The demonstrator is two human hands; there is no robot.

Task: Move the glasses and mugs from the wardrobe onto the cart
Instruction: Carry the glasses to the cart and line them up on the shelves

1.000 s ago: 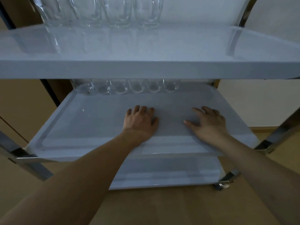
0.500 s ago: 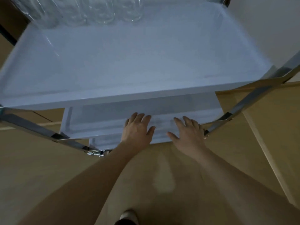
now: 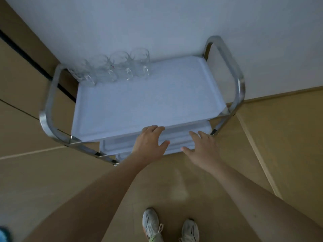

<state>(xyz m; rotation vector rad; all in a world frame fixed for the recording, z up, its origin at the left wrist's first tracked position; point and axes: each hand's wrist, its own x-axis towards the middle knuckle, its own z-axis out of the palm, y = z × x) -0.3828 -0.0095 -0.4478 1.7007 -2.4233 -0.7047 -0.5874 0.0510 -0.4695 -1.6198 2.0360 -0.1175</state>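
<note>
A metal-framed cart with white shelves stands below me; its top shelf (image 3: pixel 148 105) carries several clear glass mugs (image 3: pixel 120 67) in a row along the far left edge, handles toward me. My left hand (image 3: pixel 150 144) hovers at the near edge of the top shelf, fingers spread, holding nothing. My right hand (image 3: pixel 201 149) is beside it over the lower shelf's front edge (image 3: pixel 174 142), also open and empty. The glasses on the lower shelf are hidden under the top shelf. The wardrobe is not in view.
The cart stands against a white wall (image 3: pixel 157 20), with chrome loop handles at left (image 3: pixel 47 109) and right (image 3: pixel 234 70). Wooden floor (image 3: pixel 279 145) surrounds it. My two feet in white sneakers (image 3: pixel 152 224) are at the bottom edge.
My view has risen from the level of the middle shelf to above the whole cart. Both hands have drawn back from the middle shelf to the cart's near edge, still empty.
</note>
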